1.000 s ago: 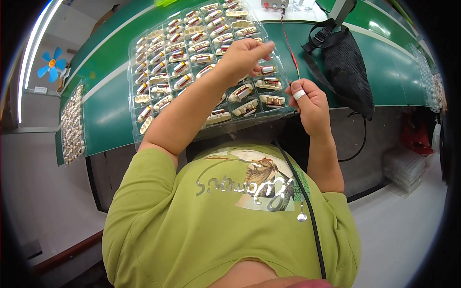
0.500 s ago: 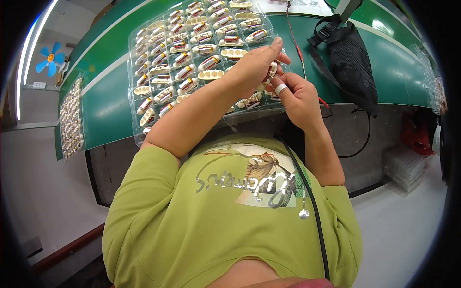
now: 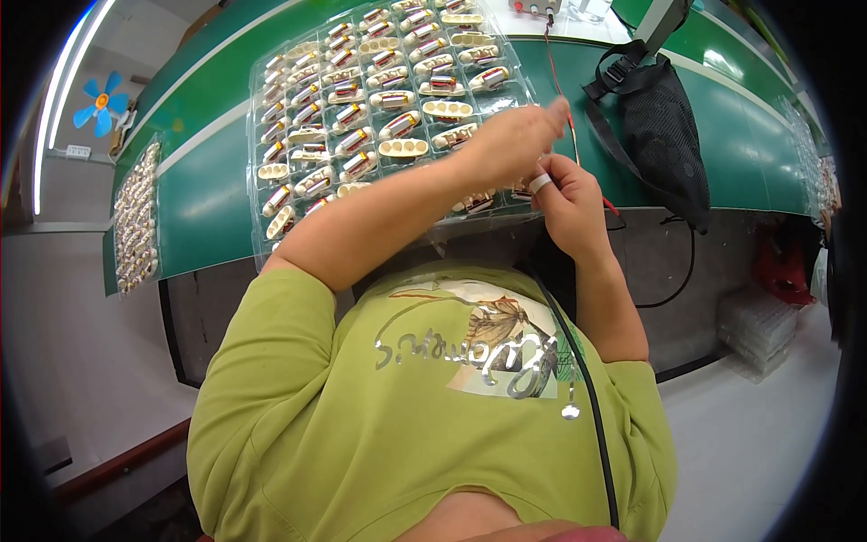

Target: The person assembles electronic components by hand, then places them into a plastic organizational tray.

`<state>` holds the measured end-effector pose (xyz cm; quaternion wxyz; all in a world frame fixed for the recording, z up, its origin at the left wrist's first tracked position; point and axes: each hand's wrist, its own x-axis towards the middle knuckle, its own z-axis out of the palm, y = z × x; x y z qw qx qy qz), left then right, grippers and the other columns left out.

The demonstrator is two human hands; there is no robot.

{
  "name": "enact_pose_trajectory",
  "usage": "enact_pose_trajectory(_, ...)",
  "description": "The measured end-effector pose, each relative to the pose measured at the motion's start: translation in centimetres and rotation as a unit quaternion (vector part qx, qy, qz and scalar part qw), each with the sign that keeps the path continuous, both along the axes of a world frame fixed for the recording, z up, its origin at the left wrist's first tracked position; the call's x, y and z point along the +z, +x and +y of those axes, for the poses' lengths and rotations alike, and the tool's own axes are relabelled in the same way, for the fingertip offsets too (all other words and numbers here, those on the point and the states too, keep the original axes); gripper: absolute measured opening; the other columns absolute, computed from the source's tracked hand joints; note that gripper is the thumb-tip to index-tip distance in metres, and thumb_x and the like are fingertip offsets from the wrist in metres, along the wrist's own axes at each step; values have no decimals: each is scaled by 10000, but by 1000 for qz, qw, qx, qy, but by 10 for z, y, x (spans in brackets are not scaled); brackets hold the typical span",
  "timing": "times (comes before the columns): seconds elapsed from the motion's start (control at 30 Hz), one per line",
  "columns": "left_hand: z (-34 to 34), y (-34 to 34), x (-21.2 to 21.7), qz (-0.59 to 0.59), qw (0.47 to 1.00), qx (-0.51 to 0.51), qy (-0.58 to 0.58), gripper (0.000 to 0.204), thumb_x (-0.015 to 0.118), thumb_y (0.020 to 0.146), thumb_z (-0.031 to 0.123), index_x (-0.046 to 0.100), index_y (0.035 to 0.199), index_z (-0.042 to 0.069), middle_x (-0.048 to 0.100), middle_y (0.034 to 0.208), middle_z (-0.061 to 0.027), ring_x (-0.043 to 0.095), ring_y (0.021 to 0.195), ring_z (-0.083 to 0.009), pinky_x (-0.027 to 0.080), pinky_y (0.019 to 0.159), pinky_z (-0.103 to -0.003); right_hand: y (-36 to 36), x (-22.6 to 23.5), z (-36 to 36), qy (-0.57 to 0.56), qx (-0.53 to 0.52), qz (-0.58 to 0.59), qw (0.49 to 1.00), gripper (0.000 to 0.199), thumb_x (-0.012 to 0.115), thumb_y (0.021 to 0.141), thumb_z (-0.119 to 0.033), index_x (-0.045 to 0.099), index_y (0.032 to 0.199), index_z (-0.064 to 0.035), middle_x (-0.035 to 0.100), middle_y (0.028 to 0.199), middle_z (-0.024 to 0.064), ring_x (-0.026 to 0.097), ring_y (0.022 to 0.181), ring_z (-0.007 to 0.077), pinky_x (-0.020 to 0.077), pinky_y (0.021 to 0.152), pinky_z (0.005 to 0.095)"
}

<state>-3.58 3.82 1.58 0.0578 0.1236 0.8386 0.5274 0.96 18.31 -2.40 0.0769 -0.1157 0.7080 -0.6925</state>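
My left hand (image 3: 517,140) is above the right side of a clear plastic tray (image 3: 256,181), its fingers curled together and slightly blurred. What they hold, if anything, is hidden. Just below and to the right, my right hand (image 3: 574,200), with a white band round one finger, pinches thumb and fingers together; its grip hides what is between them. In the tray's compartments lie several cream oval housings (image 3: 404,147), some bearing a small silver-and-red cylinder (image 3: 400,124) with wires. Others show a row of round hollows. A thin red test lead (image 3: 554,68) passes close beyond my fingertips.
A black mesh bag (image 3: 664,135) with straps lies at right by a metal post (image 3: 664,25). Behind, a box with terminals (image 3: 537,7) feeds the leads. Another filled tray (image 3: 137,217) sits at the green table's (image 3: 203,226) left end. Clear trays (image 3: 757,327) are stacked low right.
My left hand has lifted and shifted right, its fingers now curled. The cream housing seen between my hands is now hidden. My right hand has moved slightly down. The whole view has shifted a little.
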Motion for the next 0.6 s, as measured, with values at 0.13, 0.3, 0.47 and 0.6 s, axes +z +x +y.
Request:
enact_pose_trajectory(0.13,-33,-75,-12,164,951,99,-242,391,602,834,396,695,945,33,662,910,-154,634,865,-302,509,767,-389,6,15,2,133,-157,237,950,70,677,826,-48,621,825,-6,585,657,83,523,556,160,414,530,291)
enact_pose_trajectory(0.3,-44,-97,-20,130,894,62,-425,345,650,727,327,711,951,73,668,946,-146,635,900,-318,515,793,-402,4,17,9,193,-194,397,876,117,699,736,2,635,829,-29,607,690,108,567,590,272,437,537,334)
enact_pose_trajectory(0.47,-44,-88,-15,222,878,90,-415,222,672,701,264,684,782,58,653,909,-123,644,850,-297,522,749,-391,4,15,15,216,-191,428,857,163,724,707,41,655,851,6,645,758,127,598,624,252,456,560,302)
enact_pose_trajectory(0.6,-52,-75,-12,210,934,128,-259,254,668,712,208,665,896,32,646,848,-127,660,807,-293,547,715,-392,9,16,15,169,-172,333,911,74,685,783,-31,631,832,-19,601,676,77,557,582,194,429,532,304)
